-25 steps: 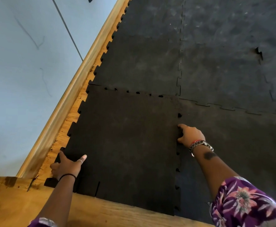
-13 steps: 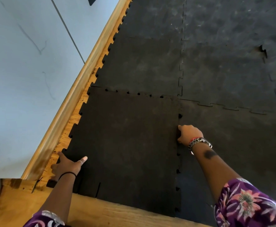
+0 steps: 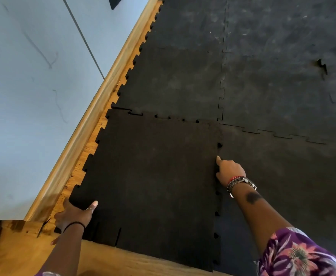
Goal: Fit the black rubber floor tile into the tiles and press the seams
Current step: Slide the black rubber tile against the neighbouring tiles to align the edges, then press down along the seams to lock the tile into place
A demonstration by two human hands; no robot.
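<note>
The loose black rubber floor tile (image 3: 153, 176) lies in the near-left corner of the laid tiles (image 3: 272, 86). Its toothed far and right edges sit over the neighbouring tiles' teeth, with small gaps showing along both seams. My left hand (image 3: 73, 214) grips the tile's near-left edge, thumb on top and fingers under it. My right hand (image 3: 228, 170) rests on the right seam with its fingers curled down at the tile's edge and the forefinger pointing away from me.
A wooden skirting board (image 3: 83, 140) runs along the pale wall (image 3: 33, 96) on the left. A strip of bare wooden floor (image 3: 95, 136) shows between skirting and tiles. A wooden step (image 3: 123, 261) borders the near side. One far-right seam has a torn gap (image 3: 322, 66).
The tile's near-left edge has lifted slightly in my left hand and shifted a little. My right hand has stayed on the right seam.
</note>
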